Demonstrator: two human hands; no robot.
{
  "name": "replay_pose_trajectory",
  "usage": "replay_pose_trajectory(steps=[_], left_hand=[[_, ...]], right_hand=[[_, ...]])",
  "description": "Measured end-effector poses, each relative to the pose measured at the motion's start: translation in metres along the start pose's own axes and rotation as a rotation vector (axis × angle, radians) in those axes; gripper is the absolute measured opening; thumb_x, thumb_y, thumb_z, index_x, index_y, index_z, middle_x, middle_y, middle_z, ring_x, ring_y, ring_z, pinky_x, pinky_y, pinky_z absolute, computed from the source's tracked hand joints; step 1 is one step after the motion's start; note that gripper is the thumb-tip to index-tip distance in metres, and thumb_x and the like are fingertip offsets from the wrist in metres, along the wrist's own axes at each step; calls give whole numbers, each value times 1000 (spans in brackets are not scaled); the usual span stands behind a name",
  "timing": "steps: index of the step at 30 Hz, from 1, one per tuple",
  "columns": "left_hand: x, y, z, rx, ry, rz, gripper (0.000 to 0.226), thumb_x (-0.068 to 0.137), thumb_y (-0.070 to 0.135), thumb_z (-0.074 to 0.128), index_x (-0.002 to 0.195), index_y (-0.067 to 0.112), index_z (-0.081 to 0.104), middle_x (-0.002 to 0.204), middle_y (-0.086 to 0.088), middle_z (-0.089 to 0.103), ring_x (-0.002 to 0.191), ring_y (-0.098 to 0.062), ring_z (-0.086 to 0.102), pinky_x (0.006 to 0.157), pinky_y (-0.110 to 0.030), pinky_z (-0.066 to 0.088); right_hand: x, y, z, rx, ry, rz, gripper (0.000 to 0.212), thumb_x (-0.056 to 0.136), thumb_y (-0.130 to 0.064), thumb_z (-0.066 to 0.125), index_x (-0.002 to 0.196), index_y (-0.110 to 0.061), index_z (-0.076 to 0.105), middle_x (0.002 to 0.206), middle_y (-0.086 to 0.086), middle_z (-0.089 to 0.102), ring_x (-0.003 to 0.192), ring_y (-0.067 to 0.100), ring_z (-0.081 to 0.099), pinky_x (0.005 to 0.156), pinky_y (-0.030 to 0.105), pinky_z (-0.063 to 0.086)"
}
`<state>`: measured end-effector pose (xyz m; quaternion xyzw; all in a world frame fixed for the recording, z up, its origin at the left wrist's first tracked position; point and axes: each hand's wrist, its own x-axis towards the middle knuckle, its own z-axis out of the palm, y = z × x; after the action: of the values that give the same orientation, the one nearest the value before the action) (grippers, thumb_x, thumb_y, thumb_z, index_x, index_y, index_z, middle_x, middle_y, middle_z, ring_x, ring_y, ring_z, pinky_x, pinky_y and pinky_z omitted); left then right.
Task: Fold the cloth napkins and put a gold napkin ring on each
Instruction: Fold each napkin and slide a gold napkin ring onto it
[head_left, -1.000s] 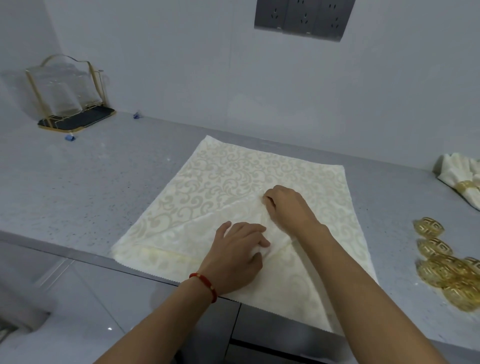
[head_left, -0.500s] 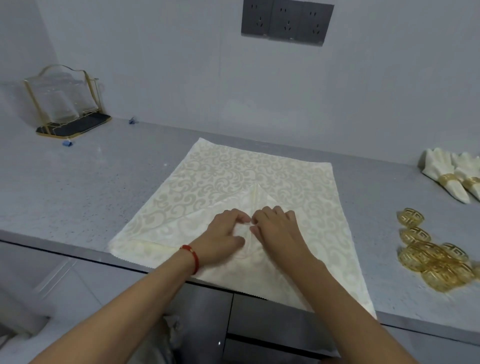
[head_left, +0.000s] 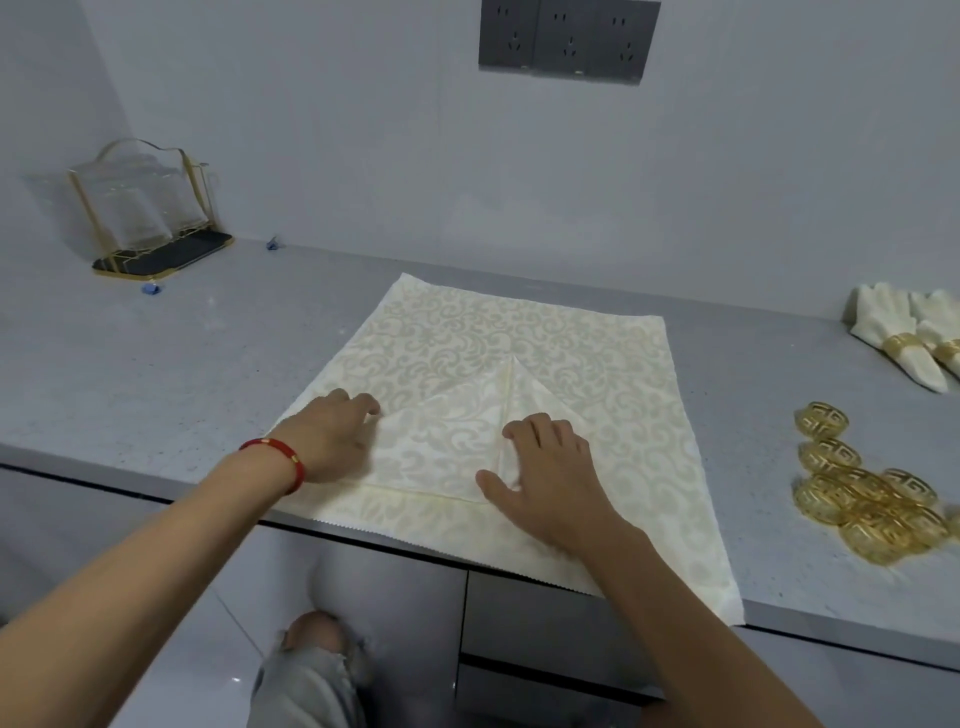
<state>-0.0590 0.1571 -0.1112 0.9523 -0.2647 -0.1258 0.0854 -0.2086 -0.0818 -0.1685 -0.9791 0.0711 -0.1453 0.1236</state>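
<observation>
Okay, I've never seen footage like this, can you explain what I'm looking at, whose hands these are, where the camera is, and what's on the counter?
The camera sits on a person's head, looking down at their own two bare hands; there is no robot. The left hand, with a red bracelet, and the right hand press flat on a cream patterned napkin spread on a grey counter. Neither grips anything. To the right lie loose gold napkin rings and finished ringed napkins. A glass-and-gold holder stands far left.
</observation>
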Motion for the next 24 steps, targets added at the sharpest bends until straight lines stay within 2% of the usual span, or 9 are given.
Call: replay_pose_trajectory(steps=[4, 7, 9, 12, 14, 16, 17, 21, 24], left_hand=[[-5, -13, -25, -36, -204, -63, 50, 93, 36, 61, 137, 41, 38, 99, 3, 62, 79, -17, 60, 72, -31, 50], [-3, -20, -54, -422, -412, -40, 43, 91, 25, 72, 124, 46, 54, 64, 1, 52, 51, -16, 41, 48, -26, 36], [3, -17, -66, -802, -428, -10, 41, 83, 17, 81, 116, 33, 65, 71, -4, 52, 54, -16, 44, 50, -25, 39], [28, -3, -71, -1323, -352, -13, 62, 51, 24, 97, 101, 12, 65, 81, -8, 61, 58, -16, 55, 53, -23, 52], [45, 14, -70, -1483, -376, 20, 39, 78, 21, 71, 112, 6, 57, 98, -15, 71, 69, -23, 66, 57, -28, 57], [59, 32, -65, -1372, -354, 36, 31, 96, 15, 46, 121, -1, 57, 117, -20, 71, 95, -31, 72, 74, -37, 61], [65, 42, -60, -1259, -289, 47, 29, 101, 15, 46, 119, -3, 60, 116, -20, 72, 97, -31, 72, 79, -40, 62], [87, 83, -27, -857, 62, 30, 18, 93, 19, 64, 82, 6, 67, 78, -15, 71, 64, -25, 64, 65, -35, 54], [102, 99, -5, -672, 246, -79, 18, 87, 28, 65, 79, 12, 70, 85, -4, 73, 74, -23, 70, 68, -31, 55]], right_hand=[[-1, 0, -1, 34, -9, 8, 67, 89, -70, 43, 137, -25, 50, 132, -9, 45, 119, 15, 40, 106, 33, 34], [-2, 0, -3, 54, -10, 8, 72, 85, -73, 38, 137, -25, 51, 132, -10, 45, 119, 13, 39, 107, 33, 35], [-3, 1, -3, 56, -9, 8, 69, 87, -72, 41, 138, -26, 50, 133, -10, 44, 121, 13, 39, 108, 32, 32], [-5, 1, -1, 48, 0, 8, 66, 89, -70, 42, 138, -26, 50, 133, -10, 44, 122, 13, 39, 110, 31, 31], [-6, 1, -1, 30, 3, 4, 66, 89, -69, 38, 137, -26, 49, 133, -10, 44, 123, 14, 39, 111, 32, 33], [-6, 1, -1, 16, 7, 1, 65, 88, -67, 38, 136, -26, 49, 132, -9, 44, 122, 15, 39, 110, 33, 33], [-6, 1, 0, 10, 11, -1, 62, 89, -65, 40, 136, -25, 50, 132, -8, 44, 122, 15, 40, 110, 32, 33], [-7, 1, 2, -11, 37, -8, 57, 91, -59, 46, 135, -24, 51, 130, -7, 47, 119, 16, 42, 107, 30, 33], [-7, 0, 2, -6, 51, -10, 56, 90, -58, 45, 133, -23, 53, 128, -6, 48, 117, 17, 43, 106, 30, 34]])
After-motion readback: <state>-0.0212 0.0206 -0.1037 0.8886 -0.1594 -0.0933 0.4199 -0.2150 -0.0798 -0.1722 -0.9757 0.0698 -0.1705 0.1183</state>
